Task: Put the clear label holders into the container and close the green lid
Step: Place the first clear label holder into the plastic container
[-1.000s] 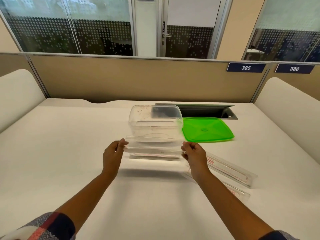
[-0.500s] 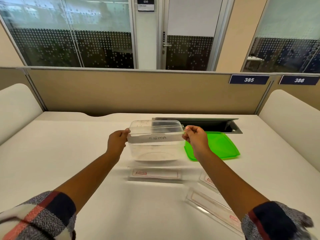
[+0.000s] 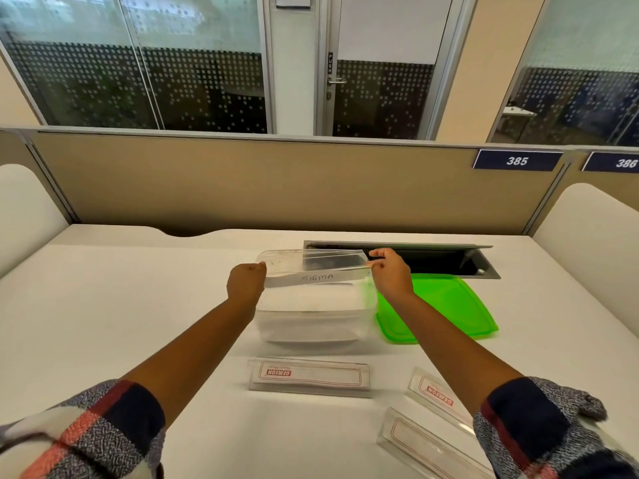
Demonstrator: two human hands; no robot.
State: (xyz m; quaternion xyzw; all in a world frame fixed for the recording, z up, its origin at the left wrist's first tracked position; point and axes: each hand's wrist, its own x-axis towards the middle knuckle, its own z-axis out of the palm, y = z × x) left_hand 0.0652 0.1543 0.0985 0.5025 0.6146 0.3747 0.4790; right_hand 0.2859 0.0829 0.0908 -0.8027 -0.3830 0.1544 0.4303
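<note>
Clear label holder (image 3: 316,271) pinched at each end by left hand (image 3: 245,286) and right hand (image 3: 390,276) fingers over the container (image 3: 314,316).

Clear plastic, green gloss, matt white surface

The container (image 3: 313,312) is clear, smooth plastic with a faintly cloudy wall; the label holder (image 3: 316,271) held across its rim is the same glassy plastic, carrying a matt paper strip with handwriting. Just right of the container, the green lid (image 3: 446,305) is translucent glossy plastic. On the near side of the container, three more clear holders (image 3: 309,376) (image 3: 437,397) (image 3: 420,440) hold white paper inserts printed in red. The surface (image 3: 121,305) is smooth, matt white. Behind the container, a cable tray (image 3: 449,262) looks like grey brushed metal. The sleeves (image 3: 86,437) are woven, rough-textured checked cloth.
</note>
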